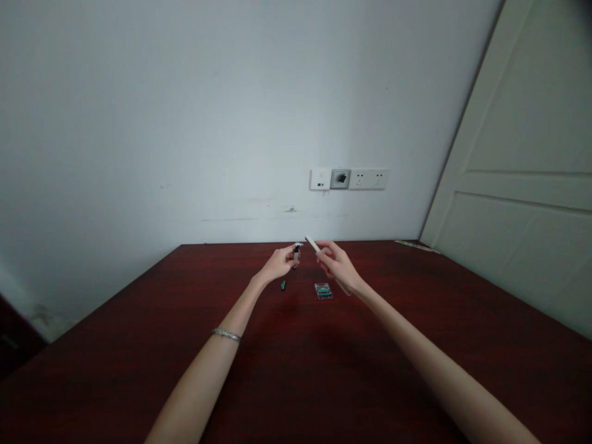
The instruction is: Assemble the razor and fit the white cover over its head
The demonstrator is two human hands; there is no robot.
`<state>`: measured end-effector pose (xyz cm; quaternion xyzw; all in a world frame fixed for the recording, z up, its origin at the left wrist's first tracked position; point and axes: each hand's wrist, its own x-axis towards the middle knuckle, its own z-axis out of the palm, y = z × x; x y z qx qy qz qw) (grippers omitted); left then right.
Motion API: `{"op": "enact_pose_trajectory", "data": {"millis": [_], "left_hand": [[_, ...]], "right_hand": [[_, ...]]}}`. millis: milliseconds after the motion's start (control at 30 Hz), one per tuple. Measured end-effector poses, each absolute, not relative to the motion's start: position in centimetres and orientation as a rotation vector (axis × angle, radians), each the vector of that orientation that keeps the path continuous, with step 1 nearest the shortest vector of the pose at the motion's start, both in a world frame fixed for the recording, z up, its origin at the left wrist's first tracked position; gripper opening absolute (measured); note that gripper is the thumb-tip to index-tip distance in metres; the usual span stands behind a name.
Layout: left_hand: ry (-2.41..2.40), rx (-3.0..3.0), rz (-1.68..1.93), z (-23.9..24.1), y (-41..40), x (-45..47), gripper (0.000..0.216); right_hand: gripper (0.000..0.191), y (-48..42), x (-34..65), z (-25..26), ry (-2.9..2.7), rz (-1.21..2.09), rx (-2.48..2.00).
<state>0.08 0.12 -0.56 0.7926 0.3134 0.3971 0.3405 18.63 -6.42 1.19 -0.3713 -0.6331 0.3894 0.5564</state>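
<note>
My left hand [279, 264] is raised over the dark red table [296, 370], its fingers pinched on a small black and silver object [296, 252]. My right hand [337, 264] is closed round a thin white stick-like object [312, 244] that points up and to the left, toward the left hand's object. The two hands are close together and do not touch. Below them on the table lie a small green piece [283, 284] and a little clear case with green contents [323, 290].
A white wall stands behind the table with a row of sockets [349, 179]. A pale door [527, 185] is at the right. A thin light strip [416, 245] lies at the table's far right edge. A silver bracelet [226, 334] is on my left wrist.
</note>
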Motion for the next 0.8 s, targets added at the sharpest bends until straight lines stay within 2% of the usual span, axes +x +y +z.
{"op": "enact_pose_trajectory", "data": {"millis": [200, 533, 800], "left_hand": [[0.861, 2.143, 1.027, -0.2, -0.6, 0.3, 0.013], [0.883, 2.141, 1.008, -0.1, -0.9, 0.8, 0.029], [0.856, 1.925, 1.076, -0.7, -0.4, 1.1, 0.026]], "right_hand": [[0.031, -7.9, 17.3, 0.8, -1.323, 0.947, -0.8], [0.03, -7.5, 15.7, -0.3, -1.34, 0.88, -0.769], [0.029, -8.8, 14.3, -1.6, -1.207, 0.925, -0.77]]}}
